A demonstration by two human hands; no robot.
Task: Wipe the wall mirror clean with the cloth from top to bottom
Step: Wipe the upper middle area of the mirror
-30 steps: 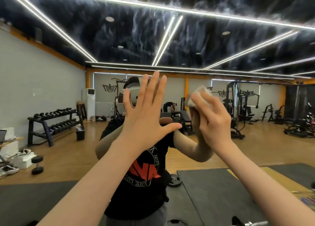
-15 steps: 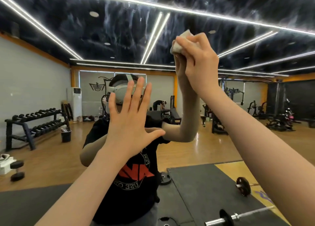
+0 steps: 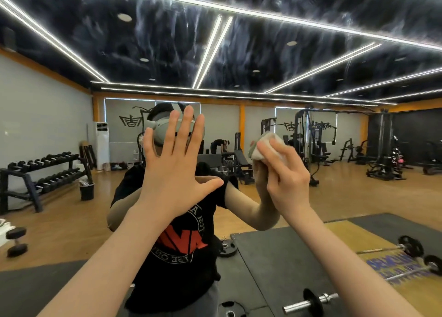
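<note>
Mid-wipe at head height, much of the wall mirror (image 3: 358,130) seemingly left below.
Left hand (image 3: 174,171) splayed flat on the glass; right hand (image 3: 284,175) clamped round the bunched cloth (image 3: 263,147), pressed to the mirror. Further off, reflected: a dark bin (image 3: 87,190) by the dumbbell rack, contents unreadable.

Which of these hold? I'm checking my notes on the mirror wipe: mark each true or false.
1. The right hand holds the cloth. True.
2. The left hand is a fist. False: its fingers are straight and spread, flat against the mirror.
3. The cloth is crumpled, pale. True.
4. The cloth is left of the left hand. False: it is to its right.
5. The cloth hangs free of the glass. False: it is pressed against it.
</note>
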